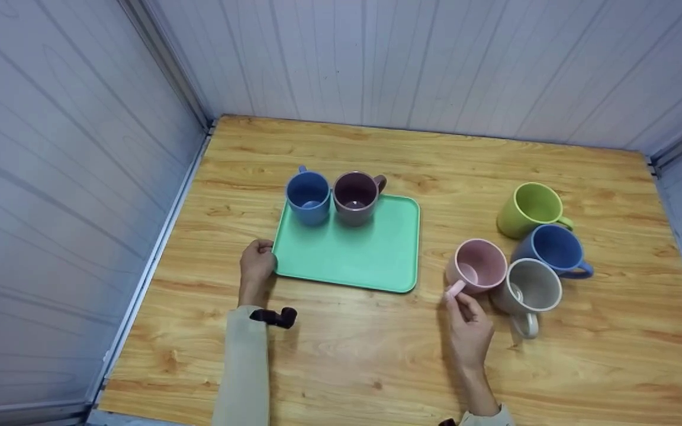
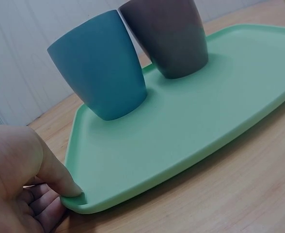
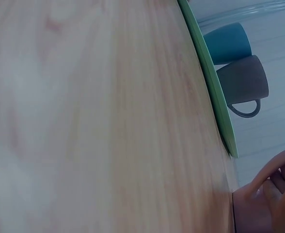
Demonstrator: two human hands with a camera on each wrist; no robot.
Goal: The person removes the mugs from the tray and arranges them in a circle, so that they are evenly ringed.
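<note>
Now right fingers (image 1: 453, 313) grip looped handle (image 1: 456, 289) of pink mug (image 1: 478, 265).

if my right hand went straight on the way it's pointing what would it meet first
Likely the body of the pink mug; your right hand holds its handle. Exact depth is unclear from above.

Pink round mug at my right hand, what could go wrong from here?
Your right hand grips the pink round mug only by its handle, so it might tilt if lifted. It sits close beside the off-white round mug, so a swing that way could knock them together. Your left hand pinches a corner of the flat green rectangular tray; a tug there might shift the blue round mug and purple-brown round mug standing on it.
</note>
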